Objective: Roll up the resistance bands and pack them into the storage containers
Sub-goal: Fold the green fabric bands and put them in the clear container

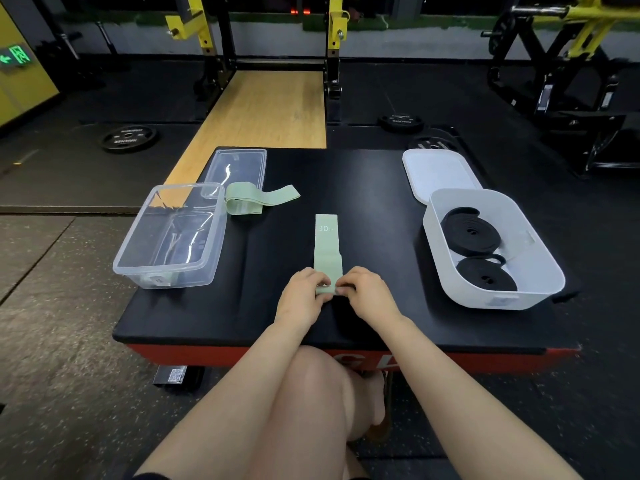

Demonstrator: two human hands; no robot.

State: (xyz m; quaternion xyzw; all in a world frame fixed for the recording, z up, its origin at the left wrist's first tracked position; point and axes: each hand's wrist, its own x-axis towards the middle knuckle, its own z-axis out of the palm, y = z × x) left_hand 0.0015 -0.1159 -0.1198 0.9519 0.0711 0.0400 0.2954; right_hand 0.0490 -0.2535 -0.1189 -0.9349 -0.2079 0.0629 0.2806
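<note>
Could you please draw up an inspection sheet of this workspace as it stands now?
Surface: black padded platform, red front edge.
Job's things: green band laid flat, near end being rolled; second green band loose beside clear lid; clear container; two black band rolls in white bin; white lid behind.
Clutter: nothing seen.
Grips: left hand and right hand pinch the band's near end.
Cables: nothing seen.
Surroundings: weight plates on floor, squat rack.

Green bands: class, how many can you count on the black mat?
2. One green band lies flat mid-mat, its near end pinched by the left hand and right hand; the other green band lies loose beside the clear box.
</note>
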